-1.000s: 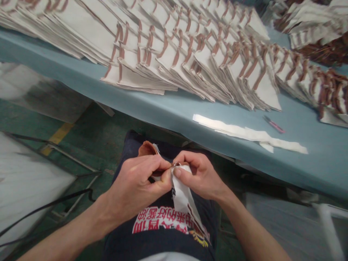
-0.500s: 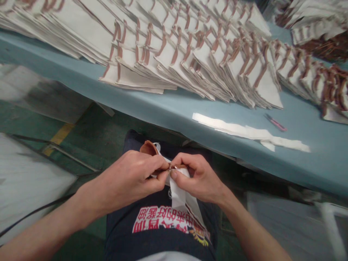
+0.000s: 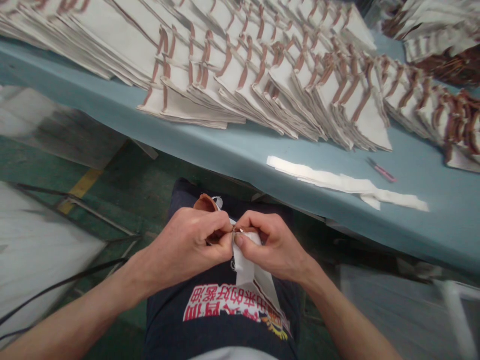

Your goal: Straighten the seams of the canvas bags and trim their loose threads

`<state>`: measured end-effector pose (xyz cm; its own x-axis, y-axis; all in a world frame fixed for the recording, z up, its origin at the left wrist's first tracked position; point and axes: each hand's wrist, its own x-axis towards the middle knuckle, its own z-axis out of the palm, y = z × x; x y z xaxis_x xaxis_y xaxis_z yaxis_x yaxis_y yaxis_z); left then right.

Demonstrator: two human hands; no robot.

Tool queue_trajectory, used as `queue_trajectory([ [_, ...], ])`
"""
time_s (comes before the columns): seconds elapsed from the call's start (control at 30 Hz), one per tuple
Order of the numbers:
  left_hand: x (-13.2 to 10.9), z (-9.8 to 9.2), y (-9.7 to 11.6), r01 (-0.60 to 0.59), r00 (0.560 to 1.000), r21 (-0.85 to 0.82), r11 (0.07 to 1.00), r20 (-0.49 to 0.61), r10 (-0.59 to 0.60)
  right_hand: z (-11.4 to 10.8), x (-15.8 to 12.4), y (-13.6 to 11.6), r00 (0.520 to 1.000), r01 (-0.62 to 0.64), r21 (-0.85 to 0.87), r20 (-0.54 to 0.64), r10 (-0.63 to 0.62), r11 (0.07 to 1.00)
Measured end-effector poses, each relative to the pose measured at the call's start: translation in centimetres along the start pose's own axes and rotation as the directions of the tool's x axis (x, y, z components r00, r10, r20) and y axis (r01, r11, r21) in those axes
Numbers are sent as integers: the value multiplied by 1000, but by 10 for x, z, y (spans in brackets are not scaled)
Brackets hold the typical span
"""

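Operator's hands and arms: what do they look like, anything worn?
Left hand and right hand: five-fingered, ungloved, no rings visible. Forearms: no sleeves, watches, wristbands or markings in view. Torso: dark garment, red-and-white lettering, yellow emblem.

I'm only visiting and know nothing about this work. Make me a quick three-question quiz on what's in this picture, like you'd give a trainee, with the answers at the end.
1. True or false: the left hand and the right hand both pinch the fabric piece.

2. Choose one. Where does the pink-handled tool lie?
A) on the green floor
B) on the blue table
C) on the person's lap

3. Fill the gap: the stacked white cloths carry bands coloured ____.

Key: 1. True. 2. B. 3. Brown.
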<state>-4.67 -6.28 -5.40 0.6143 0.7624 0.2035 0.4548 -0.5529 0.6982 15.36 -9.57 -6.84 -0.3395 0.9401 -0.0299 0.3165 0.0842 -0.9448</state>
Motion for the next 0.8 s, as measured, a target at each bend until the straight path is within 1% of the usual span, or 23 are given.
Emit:
queue_trajectory([
  [0.13, -3, 13, 3, 125, 988, -201, 972, -65, -140, 0, -2, -1, 1000, -17, 12, -17, 18, 1000],
  [0.2, -4, 16, 8, 153, 977, -254, 955, -106, -185, 0, -3, -2, 999, -26, 25, -27, 27, 999],
  [0.27, -5, 16, 13, 155, 968, -278, 948, -148, -201, 0, -3, -3, 999, -27, 42, -45, 29, 999],
  [0.47, -5, 16, 21, 143, 956, -261, 955, -212, -201, 2, -2, -4, 997, -5, 94, -78, 12, 996],
  [0.63, -6, 20, 24, 74, 952, -158, 985, -284, -117, 1, -4, -4, 997, -18, 155, -77, 30, 988],
  [0.8, -6, 21, 28, 32, 949, -65, 997, -311, -51, -1, -6, -4, 996, -33, 146, -78, 45, 989],
])
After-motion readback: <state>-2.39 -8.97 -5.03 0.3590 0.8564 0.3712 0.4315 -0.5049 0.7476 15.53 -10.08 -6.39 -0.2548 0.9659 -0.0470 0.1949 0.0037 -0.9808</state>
